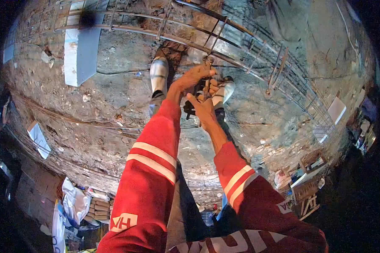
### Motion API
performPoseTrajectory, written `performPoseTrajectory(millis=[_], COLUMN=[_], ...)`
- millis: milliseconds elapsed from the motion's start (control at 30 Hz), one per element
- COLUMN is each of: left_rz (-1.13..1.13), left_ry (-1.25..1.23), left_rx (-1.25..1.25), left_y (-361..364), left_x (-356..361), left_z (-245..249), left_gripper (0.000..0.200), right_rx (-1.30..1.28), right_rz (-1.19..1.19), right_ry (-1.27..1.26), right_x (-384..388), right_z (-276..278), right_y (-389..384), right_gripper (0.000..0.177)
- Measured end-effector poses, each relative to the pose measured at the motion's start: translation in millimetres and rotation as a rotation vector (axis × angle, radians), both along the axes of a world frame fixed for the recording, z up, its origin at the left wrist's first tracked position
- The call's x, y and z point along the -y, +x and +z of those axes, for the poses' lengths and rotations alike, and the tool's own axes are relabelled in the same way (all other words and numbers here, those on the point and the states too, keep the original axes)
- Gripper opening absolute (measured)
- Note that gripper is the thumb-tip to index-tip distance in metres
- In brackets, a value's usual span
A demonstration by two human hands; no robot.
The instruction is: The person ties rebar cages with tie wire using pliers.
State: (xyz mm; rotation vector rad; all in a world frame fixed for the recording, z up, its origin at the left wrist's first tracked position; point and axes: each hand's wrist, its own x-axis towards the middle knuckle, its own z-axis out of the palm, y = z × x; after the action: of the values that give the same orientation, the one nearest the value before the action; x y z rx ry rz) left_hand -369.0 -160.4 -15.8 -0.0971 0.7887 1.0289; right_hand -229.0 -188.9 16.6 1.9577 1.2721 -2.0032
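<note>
My left hand (193,79) has its fingers bent around the upper part of a thin rusty metal piece (207,80) near the middle of the view. Just below, my right hand (204,110) is closed at the same piece, its fingers partly hidden. The top of the piece meets the lower bars of a long rebar cage (181,41), which curves across the upper view. A dark object (190,110) shows beside my right hand; I cannot make out what it is.
Light-coloured shoes (159,76) stand on the rough dirt floor (122,90). A white block (71,57) lies under the cage at upper left. Thin rods cross the ground at left. White sacks (76,201) and a wooden frame (311,162) lie lower down.
</note>
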Motion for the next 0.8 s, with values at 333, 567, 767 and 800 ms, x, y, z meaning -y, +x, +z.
performPoseTrajectory(millis=[333, 567, 767, 800], left_rz=[-0.015, -0.156, -0.05, -0.042], left_ry=[-0.105, -0.422, -0.712, -0.736], left_rx=[-0.045, -1.2, -1.253, -1.236], left_y=[8.0, 39.9, 63.9, 68.3], left_x=[-8.0, -23.6, -41.3, -42.6], left_z=[11.6, 33.5, 55.3, 54.6], left_gripper=[0.032, 0.053, 0.034, 0.034], right_rx=[-0.131, -0.297, -0.432, -0.404], right_rz=[-0.392, -0.572, -0.505, -0.506], right_ry=[-0.083, -0.736, -0.737, -0.719], right_x=[17.6, -21.2, -21.2, -21.5], right_z=[-4.9, 27.9, 13.8, 16.0], right_y=[-13.6, 7.5, 43.9, 43.3], right_gripper=[0.03, 0.055, 0.05, 0.049])
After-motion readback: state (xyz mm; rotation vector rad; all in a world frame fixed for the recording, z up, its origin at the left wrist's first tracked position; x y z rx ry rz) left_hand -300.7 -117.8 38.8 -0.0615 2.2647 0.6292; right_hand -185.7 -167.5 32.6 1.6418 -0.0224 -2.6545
